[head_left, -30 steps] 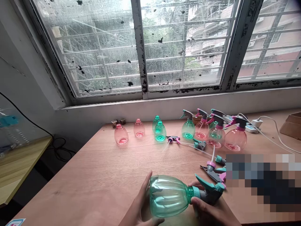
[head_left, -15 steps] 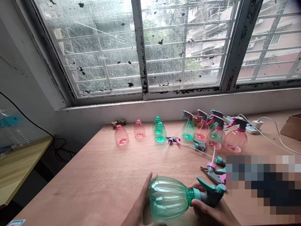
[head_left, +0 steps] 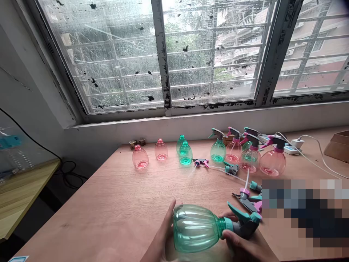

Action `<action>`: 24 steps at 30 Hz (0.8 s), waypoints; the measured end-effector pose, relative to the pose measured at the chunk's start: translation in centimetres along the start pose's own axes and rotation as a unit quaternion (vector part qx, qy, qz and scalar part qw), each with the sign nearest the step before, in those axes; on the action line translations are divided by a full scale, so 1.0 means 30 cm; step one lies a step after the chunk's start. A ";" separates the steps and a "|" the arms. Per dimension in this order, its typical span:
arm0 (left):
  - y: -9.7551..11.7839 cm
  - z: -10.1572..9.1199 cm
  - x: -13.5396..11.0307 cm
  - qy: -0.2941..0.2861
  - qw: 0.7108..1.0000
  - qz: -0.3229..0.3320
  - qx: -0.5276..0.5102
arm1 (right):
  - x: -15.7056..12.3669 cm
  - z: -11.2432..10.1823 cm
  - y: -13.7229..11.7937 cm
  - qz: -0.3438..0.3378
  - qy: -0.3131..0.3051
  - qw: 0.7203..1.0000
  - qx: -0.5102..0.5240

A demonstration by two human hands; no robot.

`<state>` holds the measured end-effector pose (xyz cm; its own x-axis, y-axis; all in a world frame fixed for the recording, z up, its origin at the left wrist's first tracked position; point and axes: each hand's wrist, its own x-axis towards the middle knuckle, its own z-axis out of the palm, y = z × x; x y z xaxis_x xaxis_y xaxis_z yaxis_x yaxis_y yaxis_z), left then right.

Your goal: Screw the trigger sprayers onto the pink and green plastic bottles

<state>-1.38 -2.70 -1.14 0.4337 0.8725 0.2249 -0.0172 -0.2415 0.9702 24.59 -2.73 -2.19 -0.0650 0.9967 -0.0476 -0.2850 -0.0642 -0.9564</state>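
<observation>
Both my hands hold a transparent green plastic spray bottle (head_left: 195,228) on its side, low at the near edge of the view. My left hand (head_left: 160,234) cups the ribbed body from the left. My right hand (head_left: 242,248) grips under the neck, below the teal and grey trigger head (head_left: 244,225). Farther along the wooden table (head_left: 109,203) stand several headless pink and green bottles, such as a pink one (head_left: 140,157) and a green one (head_left: 185,153). Several assembled spray bottles, including a pink one (head_left: 273,162), stand at the back right. Loose trigger heads with dip tubes (head_left: 244,193) lie near my right hand.
A dirty barred window (head_left: 163,54) and its white sill (head_left: 207,118) run along the table's back. A power strip (head_left: 293,149), a white cable (head_left: 313,158) and a cardboard box (head_left: 336,147) sit at the back right. A pixelated blur (head_left: 305,214) hides the right side.
The green bottle has turned slightly in my hands, and the view has shifted a little. The objects on the table have not moved.
</observation>
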 end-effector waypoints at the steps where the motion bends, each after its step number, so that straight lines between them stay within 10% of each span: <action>1: 0.004 -0.001 -0.001 -0.005 1.000 0.000 -0.013 | 0.000 -0.001 -0.002 0.003 -0.007 1.000 -0.002; 24: 0.020 0.005 0.005 -0.006 0.996 -0.038 -0.081 | -0.007 0.003 -0.020 0.003 -0.009 1.000 0.000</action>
<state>-1.19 -2.78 -0.53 0.4503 0.8801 0.1506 -0.1288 -0.1029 0.9863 24.70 -2.91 -1.59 -0.0833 0.9953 -0.0491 -0.2842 -0.0709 -0.9561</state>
